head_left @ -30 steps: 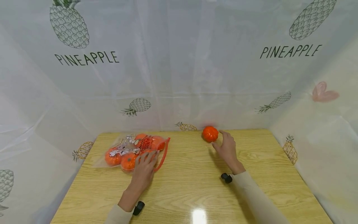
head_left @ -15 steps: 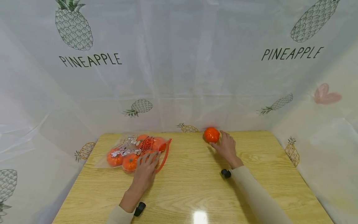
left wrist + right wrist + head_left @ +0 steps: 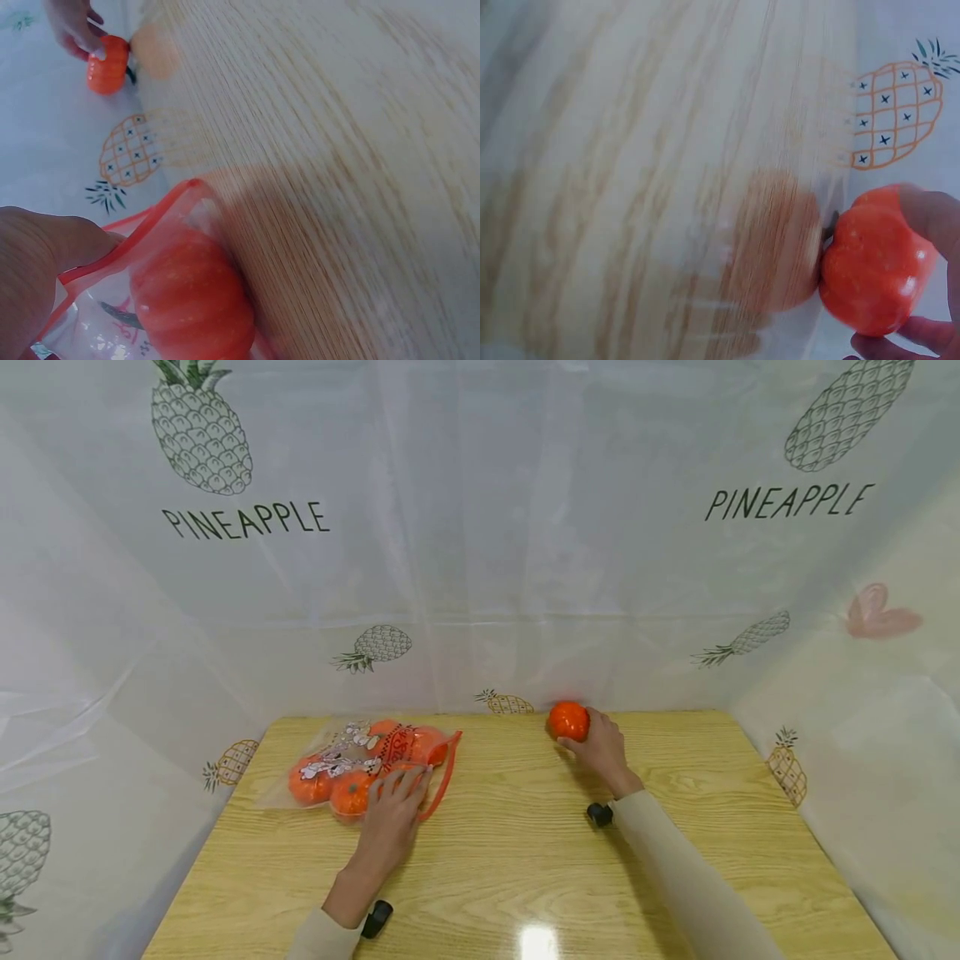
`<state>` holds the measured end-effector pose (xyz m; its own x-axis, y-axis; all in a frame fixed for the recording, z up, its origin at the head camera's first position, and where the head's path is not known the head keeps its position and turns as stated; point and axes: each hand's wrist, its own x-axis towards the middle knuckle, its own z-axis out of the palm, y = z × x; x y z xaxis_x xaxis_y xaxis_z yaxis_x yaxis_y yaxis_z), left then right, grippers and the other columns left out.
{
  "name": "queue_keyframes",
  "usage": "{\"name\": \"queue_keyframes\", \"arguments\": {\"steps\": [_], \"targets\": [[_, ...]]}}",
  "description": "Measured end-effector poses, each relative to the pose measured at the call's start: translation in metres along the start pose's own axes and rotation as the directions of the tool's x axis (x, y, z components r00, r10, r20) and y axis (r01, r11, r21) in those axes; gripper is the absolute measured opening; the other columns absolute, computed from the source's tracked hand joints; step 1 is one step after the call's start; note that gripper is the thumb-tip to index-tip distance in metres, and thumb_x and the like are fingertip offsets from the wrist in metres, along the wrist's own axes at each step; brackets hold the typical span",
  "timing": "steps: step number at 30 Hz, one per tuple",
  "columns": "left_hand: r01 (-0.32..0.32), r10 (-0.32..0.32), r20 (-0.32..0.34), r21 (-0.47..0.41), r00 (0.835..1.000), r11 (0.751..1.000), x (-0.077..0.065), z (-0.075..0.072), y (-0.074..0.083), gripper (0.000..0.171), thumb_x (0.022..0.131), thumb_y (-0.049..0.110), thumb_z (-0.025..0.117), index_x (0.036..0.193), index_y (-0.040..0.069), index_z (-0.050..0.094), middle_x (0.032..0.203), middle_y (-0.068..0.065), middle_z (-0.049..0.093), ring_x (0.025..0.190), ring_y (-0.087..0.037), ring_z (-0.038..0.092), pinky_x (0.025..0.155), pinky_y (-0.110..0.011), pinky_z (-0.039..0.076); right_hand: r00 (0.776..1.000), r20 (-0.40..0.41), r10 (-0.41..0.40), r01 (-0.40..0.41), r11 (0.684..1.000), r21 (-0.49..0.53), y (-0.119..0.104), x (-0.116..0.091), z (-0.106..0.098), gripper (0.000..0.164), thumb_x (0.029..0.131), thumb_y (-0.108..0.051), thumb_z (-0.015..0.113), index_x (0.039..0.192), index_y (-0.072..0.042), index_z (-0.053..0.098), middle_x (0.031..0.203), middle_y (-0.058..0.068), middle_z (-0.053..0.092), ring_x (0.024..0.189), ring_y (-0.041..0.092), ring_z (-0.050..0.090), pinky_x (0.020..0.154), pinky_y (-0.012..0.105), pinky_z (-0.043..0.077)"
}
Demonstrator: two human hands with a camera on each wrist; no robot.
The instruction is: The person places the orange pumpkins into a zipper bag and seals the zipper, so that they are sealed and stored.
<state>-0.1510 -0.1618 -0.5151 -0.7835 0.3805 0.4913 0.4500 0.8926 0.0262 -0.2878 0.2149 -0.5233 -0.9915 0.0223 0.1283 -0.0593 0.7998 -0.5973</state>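
Observation:
At the back of the table my right hand (image 3: 604,747) grips a small orange-red toy pumpkin (image 3: 567,721), thumb on the near side and fingers round the right. In the right wrist view the fingers wrap the glossy ribbed pumpkin (image 3: 874,262), its dark stem toward the table. My left hand (image 3: 390,806) holds the mouth of a clear printed plastic bag with a red edge (image 3: 447,770). In the left wrist view the thumb (image 3: 82,240) is at that edge, and the mouth gapes. Several similar pumpkins (image 3: 309,781) lie inside the bag.
The wood-grain table (image 3: 517,827) reaches a pale plastic sheet (image 3: 480,568) with pineapple prints behind it, and the sheet also walls both sides. The pumpkin sits close to the back sheet. A black wrist camera (image 3: 600,815) is by the right sleeve.
The right hand has moved in from beside the pumpkin, and its fingers have taken hold of it. The left hand stays at the bag's mouth.

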Motion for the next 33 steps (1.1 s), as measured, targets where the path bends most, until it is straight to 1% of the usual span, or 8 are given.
{"name": "queue_keyframes", "arguments": {"steps": [6,10,12,16,24,33], "targets": [[-0.002,0.002,-0.007,0.003,1.000,1.000,0.000,0.001,0.000,0.057,0.087,-0.001,0.082,0.142,0.005,0.068,0.142,-0.011,0.061,0.126,-0.037,0.053,0.099,-0.056,0.044,1.000,-0.001,0.023,-0.023,0.997,0.074,0.000,0.003,0.002,0.077,0.090,-0.021,0.084,0.146,0.013,0.044,0.138,0.037,0.058,0.124,0.053,0.058,0.106,0.067,0.046],[-0.001,0.001,-0.002,0.010,1.000,1.000,0.001,0.002,0.000,0.057,0.087,0.000,0.082,0.142,0.006,0.068,0.143,-0.010,0.061,0.127,-0.036,0.053,0.099,-0.056,0.044,1.000,-0.006,0.018,-0.017,0.997,0.079,-0.004,-0.003,0.005,0.077,0.089,-0.021,0.085,0.147,0.011,0.045,0.138,0.035,0.059,0.124,0.052,0.058,0.105,0.066,0.046],[-0.002,0.002,0.000,0.010,1.000,1.000,0.001,0.002,0.000,0.058,0.087,0.000,0.083,0.142,0.006,0.068,0.143,-0.010,0.061,0.127,-0.036,0.053,0.099,-0.056,0.044,1.000,-0.009,-0.002,0.003,0.997,0.081,-0.007,-0.009,0.006,0.077,0.089,-0.021,0.086,0.146,0.011,0.046,0.137,0.034,0.060,0.124,0.051,0.058,0.105,0.066,0.046],[-0.003,0.003,-0.003,0.007,1.000,1.000,0.001,0.002,0.000,0.059,0.086,-0.001,0.083,0.142,0.005,0.068,0.143,-0.010,0.061,0.127,-0.036,0.053,0.099,-0.056,0.044,0.998,-0.020,-0.066,0.068,0.993,0.095,-0.016,-0.021,0.011,0.076,0.087,-0.020,0.088,0.144,0.011,0.048,0.136,0.032,0.061,0.122,0.050,0.058,0.104,0.065,0.047],[0.003,-0.003,0.001,0.002,1.000,1.000,0.002,0.000,0.000,0.060,0.084,-0.001,0.085,0.141,0.005,0.068,0.143,-0.011,0.061,0.127,-0.036,0.052,0.100,-0.056,0.044,0.981,-0.023,-0.192,0.193,0.973,0.127,-0.049,-0.046,0.027,0.076,0.084,-0.020,0.092,0.142,0.010,0.053,0.135,0.028,0.063,0.120,0.047,0.059,0.104,0.063,0.048],[0.001,-0.001,0.003,0.008,1.000,1.000,0.002,-0.002,0.001,0.058,0.086,0.000,0.084,0.141,0.006,0.068,0.143,-0.010,0.060,0.126,-0.036,0.052,0.099,-0.056,0.044,0.962,0.008,-0.272,0.268,0.951,0.152,-0.086,-0.067,0.045,0.080,0.081,-0.025,0.094,0.144,0.007,0.055,0.137,0.023,0.064,0.121,0.043,0.060,0.103,0.060,0.050]]}}
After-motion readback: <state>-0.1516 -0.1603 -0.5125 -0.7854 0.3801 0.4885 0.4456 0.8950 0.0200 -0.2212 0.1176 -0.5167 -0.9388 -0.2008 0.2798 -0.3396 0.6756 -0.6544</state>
